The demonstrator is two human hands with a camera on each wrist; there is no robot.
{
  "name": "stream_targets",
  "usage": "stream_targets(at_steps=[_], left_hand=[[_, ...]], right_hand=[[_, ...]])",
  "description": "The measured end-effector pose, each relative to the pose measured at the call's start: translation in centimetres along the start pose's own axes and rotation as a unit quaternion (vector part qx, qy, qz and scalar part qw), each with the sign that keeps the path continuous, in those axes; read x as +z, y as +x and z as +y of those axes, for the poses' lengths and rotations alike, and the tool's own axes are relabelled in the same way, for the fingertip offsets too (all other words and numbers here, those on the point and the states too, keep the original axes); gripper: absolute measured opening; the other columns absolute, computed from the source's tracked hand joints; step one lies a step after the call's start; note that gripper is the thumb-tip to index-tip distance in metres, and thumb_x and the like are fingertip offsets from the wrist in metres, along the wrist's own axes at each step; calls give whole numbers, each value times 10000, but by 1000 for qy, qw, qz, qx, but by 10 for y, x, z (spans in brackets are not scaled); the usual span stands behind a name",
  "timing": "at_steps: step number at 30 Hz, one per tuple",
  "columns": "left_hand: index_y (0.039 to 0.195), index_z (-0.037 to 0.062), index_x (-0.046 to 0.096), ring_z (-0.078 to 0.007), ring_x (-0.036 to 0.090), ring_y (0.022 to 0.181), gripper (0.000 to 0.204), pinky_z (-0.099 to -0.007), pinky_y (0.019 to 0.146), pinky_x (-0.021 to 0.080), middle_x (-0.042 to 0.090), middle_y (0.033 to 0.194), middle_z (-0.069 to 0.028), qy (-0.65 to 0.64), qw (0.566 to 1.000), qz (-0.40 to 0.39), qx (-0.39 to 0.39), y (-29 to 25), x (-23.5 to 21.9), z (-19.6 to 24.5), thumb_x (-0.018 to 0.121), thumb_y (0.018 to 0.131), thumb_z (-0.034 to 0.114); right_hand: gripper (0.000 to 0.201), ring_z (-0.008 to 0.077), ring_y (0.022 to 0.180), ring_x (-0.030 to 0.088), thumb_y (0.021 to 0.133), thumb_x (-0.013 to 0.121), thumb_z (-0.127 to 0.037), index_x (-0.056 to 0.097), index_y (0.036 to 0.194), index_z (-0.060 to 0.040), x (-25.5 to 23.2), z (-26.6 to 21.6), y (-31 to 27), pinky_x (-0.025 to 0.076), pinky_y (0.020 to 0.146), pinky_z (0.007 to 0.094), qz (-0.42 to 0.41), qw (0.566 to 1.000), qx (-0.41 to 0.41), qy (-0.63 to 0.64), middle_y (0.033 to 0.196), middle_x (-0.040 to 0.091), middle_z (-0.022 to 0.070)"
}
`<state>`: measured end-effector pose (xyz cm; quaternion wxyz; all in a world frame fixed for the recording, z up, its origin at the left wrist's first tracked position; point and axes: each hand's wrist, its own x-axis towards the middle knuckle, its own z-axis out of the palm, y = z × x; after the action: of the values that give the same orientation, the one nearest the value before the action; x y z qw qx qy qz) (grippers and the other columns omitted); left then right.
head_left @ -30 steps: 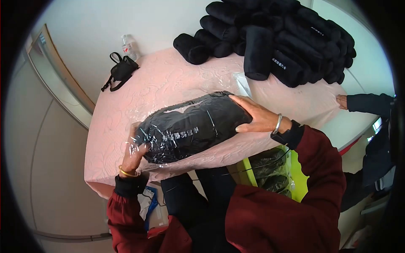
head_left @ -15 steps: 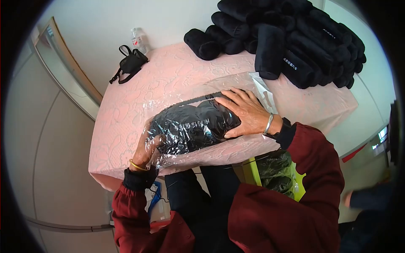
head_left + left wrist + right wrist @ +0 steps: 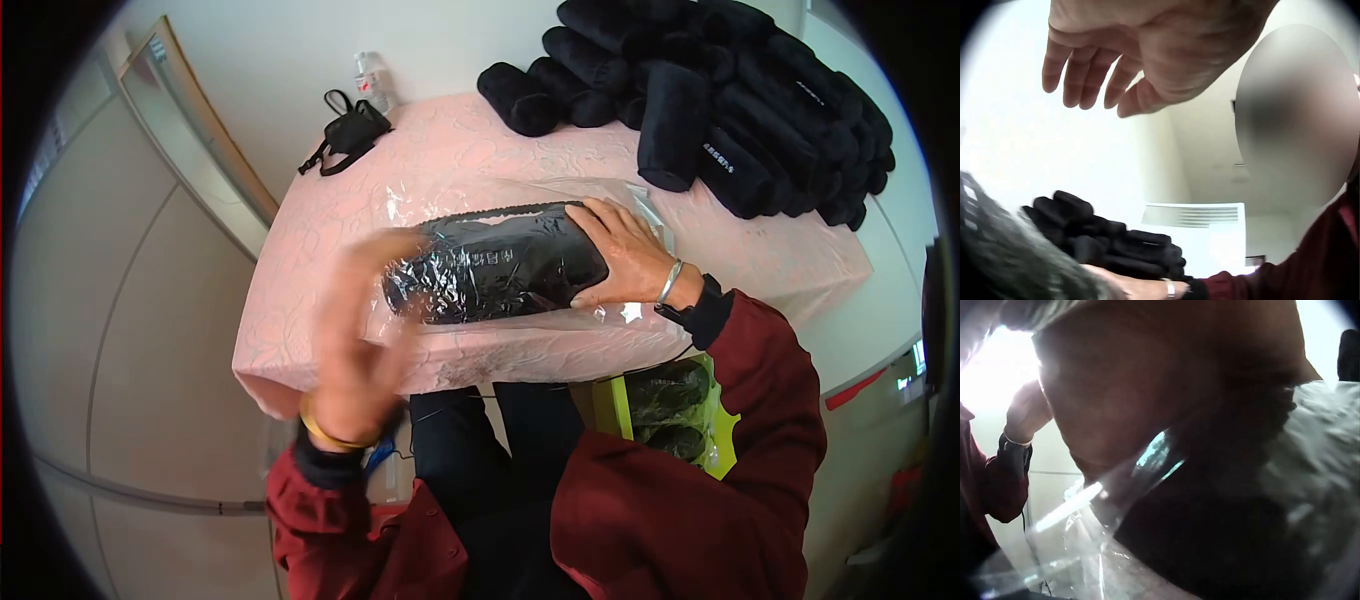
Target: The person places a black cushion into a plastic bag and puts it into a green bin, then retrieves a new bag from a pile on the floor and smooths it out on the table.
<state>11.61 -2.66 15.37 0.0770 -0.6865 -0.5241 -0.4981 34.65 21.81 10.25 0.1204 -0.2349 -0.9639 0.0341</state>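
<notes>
A black cylindrical pillow (image 3: 500, 265) with pale lettering lies in a clear plastic bag (image 3: 400, 205) near the table's front edge. My right hand (image 3: 635, 258) grips its right end, thumb on the near side and fingers over the far side. My left hand (image 3: 358, 330), blurred by motion, is at the pillow's left end. In the left wrist view, that left hand (image 3: 1147, 53) has its fingers spread and loosely bent, with nothing in them. The right wrist view shows the right palm (image 3: 1166, 381) close up against the dark pillow and shiny plastic.
A large pile of black pillows (image 3: 740, 120) stands at the back right. A small black pouch (image 3: 352, 132) and a clear bottle (image 3: 372, 85) are at the back left. Under the pink tablecloth (image 3: 310, 270), a yellow-green box (image 3: 622, 405) holds bagged black pillows.
My left hand has let go of the bagged pillow's left end. My right hand flattened over the right end, then gripped it again. Another person's arm at the right released the tablecloth and left view.
</notes>
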Motion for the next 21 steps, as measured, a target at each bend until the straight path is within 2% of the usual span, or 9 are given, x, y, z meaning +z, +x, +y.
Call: stream_targets(at_steps=[2, 3, 5, 6, 8, 9, 12, 16, 21], left_hand=[[1284, -30, 534, -378, 497, 1251, 580, -436, 1062, 389, 516, 1319, -233, -5, 993, -101, 53, 9, 42, 38, 740, 748, 45], [1304, -51, 494, -409, 450, 1282, 623, -471, 1074, 365, 464, 1357, -247, 17, 987, -141, 77, 14, 69, 45, 760, 768, 123], [1315, -73, 454, -432, 429, 1286, 677, -505, 1098, 322, 443, 1360, -256, -1, 987, -116, 107, 23, 112, 56, 749, 811, 270], [1315, -73, 454, -432, 429, 1286, 677, -505, 1098, 322, 443, 1360, -256, 3, 988, -114, 104, 29, 134, 55, 749, 811, 270], [1338, -86, 425, -444, 417, 1296, 778, -525, 1120, 273, 453, 1350, -277, 26, 992, -39, 121, 39, 169, 39, 666, 853, 473], [1338, -86, 425, -444, 417, 1296, 778, -525, 1120, 273, 453, 1350, -277, 24, 992, -37, 118, 42, 176, 25, 666, 853, 473], [1378, -76, 405, -460, 392, 1323, 848, -537, 1122, 259, 435, 1377, -314, 114, 984, -125, 47, 44, 189, -20, 554, 884, 597], [1414, -68, 377, -467, 367, 1348, 882, -535, 1128, 250, 410, 1412, -333, 167, 971, -169, 39, 27, 156, -62, 492, 901, 640], [1443, -64, 332, -464, 350, 1365, 995, -526, 1140, 240, 380, 1440, -334, 212, 953, -215, 34, 28, 144, -63, 538, 835, 696]], right_hand=[[1123, 423, 1414, 254, 602, 840, -505, 295, 1501, -110, 4, -7, 4, 204, 1147, 593, -6, 999, -1, -34, 1534, 256, 192], [1088, 421, 1419, 246, 624, 819, -520, 311, 1494, -109, 14, -5, 8, 197, 1135, 619, 27, 995, -51, -76, 1536, 257, 196], [1020, 419, 1428, 229, 670, 777, -549, 344, 1482, -108, 30, -4, 15, 183, 1111, 670, 97, 972, -147, -155, 1541, 260, 204], [1008, 417, 1431, 226, 676, 772, -547, 350, 1479, -107, 33, -6, 13, 181, 1113, 667, 106, 964, -177, -168, 1539, 265, 203], [985, 414, 1435, 219, 687, 762, -542, 362, 1473, -104, 38, -15, 3, 179, 1116, 662, 100, 955, -219, -174, 1536, 276, 201], [973, 413, 1437, 216, 693, 757, -540, 368, 1470, -103, 34, -20, -5, 178, 1118, 659, 62, 962, -220, -152, 1534, 281, 200], [938, 408, 1443, 207, 710, 743, -533, 386, 1462, -99, 25, -31, -24, 174, 1123, 651, -10, 973, -204, -104, 1528, 298, 197], [880, 393, 1436, 240, 735, 716, -551, 422, 1446, -122, 14, -30, -26, 179, 1137, 616, 13, 977, -207, -46, 1506, 350, 190], [918, 375, 1433, 263, 735, 696, -596, 409, 1451, -98, 3, -2, -9, 167, 1163, 559, 18, 971, -222, 83, 1495, 365, 192]])
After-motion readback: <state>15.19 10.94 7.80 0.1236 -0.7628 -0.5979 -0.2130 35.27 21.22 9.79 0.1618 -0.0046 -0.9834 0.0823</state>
